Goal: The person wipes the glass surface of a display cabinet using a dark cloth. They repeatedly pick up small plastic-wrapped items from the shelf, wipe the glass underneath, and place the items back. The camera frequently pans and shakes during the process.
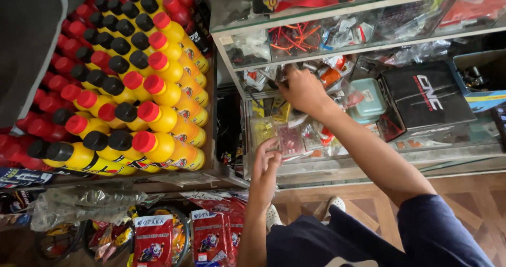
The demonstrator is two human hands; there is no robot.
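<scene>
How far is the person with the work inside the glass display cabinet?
Done: nothing taken out shows. In hand: the right hand reaches among small clear plastic packets on a shelf of the glass display cabinet; the left hand rests at its lower shelf edge. Left: both hands look empty, and the packets lie unsorted.

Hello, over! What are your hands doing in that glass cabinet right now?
Right hand deep on middle shelf, among small packets. Left hand at lower shelf edge, fingers touching clear packets. Yellow bottles stacked left, clear of both.

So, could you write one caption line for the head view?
Right hand reaches into a glass display case of small packets; left hand rests at its edge.
</scene>
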